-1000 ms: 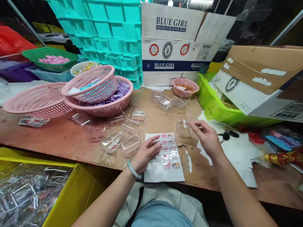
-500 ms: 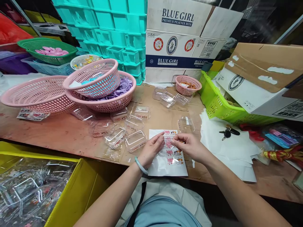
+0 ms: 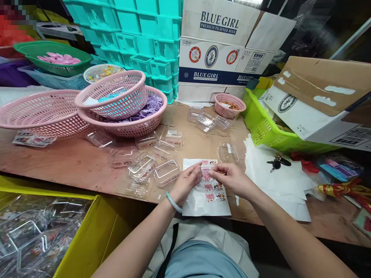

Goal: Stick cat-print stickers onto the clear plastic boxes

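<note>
Now that your right hand (image 3: 232,179) has left the clear box (image 3: 228,152) at one o'clock, it joins your left hand (image 3: 185,185) on the sticker sheet (image 3: 207,202). Both sets of fingers pinch narrowly at a pink sticker (image 3: 206,175); peeling looks underway.

Bright, evenly lit wide-angle view, sharp in the middle and bent at the edges.
Light falls from above on the table (image 3: 72,162), so shadows are soft and faint. The white sticker sheet (image 3: 203,202) is bright but readable, and small glints dot the clear plastic boxes (image 3: 166,172). The upper right is dark and smeared. A pixelated patch (image 3: 17,11) sits upper left.
</note>
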`<action>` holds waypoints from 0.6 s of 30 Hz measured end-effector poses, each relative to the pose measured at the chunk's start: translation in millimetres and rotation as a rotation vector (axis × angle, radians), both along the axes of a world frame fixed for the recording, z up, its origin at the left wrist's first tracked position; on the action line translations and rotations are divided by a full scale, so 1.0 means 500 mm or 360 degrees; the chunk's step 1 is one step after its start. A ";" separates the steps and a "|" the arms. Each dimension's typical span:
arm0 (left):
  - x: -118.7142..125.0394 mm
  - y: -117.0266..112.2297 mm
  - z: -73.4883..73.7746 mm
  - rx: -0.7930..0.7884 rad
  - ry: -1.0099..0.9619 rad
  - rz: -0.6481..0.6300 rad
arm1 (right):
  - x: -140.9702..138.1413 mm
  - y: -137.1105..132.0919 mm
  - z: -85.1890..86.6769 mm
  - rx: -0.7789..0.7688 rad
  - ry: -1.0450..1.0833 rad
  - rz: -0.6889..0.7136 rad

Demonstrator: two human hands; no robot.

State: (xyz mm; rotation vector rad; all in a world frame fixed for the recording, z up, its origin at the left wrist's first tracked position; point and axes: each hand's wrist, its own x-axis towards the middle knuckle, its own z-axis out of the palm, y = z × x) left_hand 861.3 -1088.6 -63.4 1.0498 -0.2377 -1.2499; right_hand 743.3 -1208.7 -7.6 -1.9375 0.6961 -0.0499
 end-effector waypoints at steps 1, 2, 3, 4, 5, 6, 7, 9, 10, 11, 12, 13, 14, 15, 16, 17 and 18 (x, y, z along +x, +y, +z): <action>0.000 0.000 0.000 -0.0003 0.0001 -0.0005 | 0.000 0.000 -0.001 -0.0010 0.0003 0.0007; 0.000 0.001 0.000 -0.0002 -0.0001 -0.0009 | 0.000 -0.001 -0.001 -0.0021 0.0005 0.0013; 0.000 0.001 0.000 0.0002 -0.0007 -0.0014 | 0.001 -0.001 -0.002 -0.0032 0.0007 0.0016; 0.000 0.001 -0.001 0.0008 -0.0014 -0.0016 | 0.001 0.000 -0.002 -0.0042 0.0012 0.0018; 0.000 0.001 -0.001 0.0014 -0.0021 -0.0016 | 0.001 0.000 -0.002 -0.0052 0.0018 0.0020; 0.000 0.001 -0.002 0.0018 -0.0028 -0.0013 | 0.001 0.000 -0.001 -0.0061 0.0022 0.0022; 0.000 0.000 -0.003 0.0018 -0.0033 -0.0012 | 0.001 0.001 0.000 -0.0068 0.0023 0.0023; 0.001 -0.001 -0.006 0.0011 -0.0042 -0.0004 | 0.002 0.002 0.002 -0.0084 0.0017 0.0022; 0.001 -0.001 -0.007 0.0010 -0.0047 -0.0003 | 0.003 0.003 0.003 -0.0099 0.0012 0.0019; 0.001 -0.001 -0.008 0.0009 -0.0052 -0.0002 | 0.004 0.005 0.004 -0.0123 0.0011 0.0013; 0.001 -0.001 -0.009 0.0007 -0.0058 0.0002 | 0.005 0.007 0.005 -0.0158 0.0019 0.0004; 0.000 -0.001 -0.010 0.0002 -0.0069 0.0002 | 0.006 0.011 0.005 -0.0204 0.0034 -0.0007; 0.000 0.000 -0.010 -0.0004 -0.0088 -0.0002 | 0.007 0.015 0.004 -0.0264 0.0058 -0.0019; -0.001 0.001 -0.010 -0.0012 -0.0111 -0.0014 | 0.007 0.019 0.002 -0.0342 0.0082 -0.0037; -0.003 0.001 -0.011 -0.0021 -0.0134 -0.0027 | 0.007 0.024 0.000 -0.0435 0.0102 -0.0062; -0.004 0.002 -0.011 -0.0027 -0.0155 -0.0038 | 0.006 0.028 -0.003 -0.0541 0.0112 -0.0091; -0.005 0.002 -0.011 -0.0031 -0.0175 -0.0044 | 0.003 0.031 -0.007 -0.0650 0.0112 -0.0116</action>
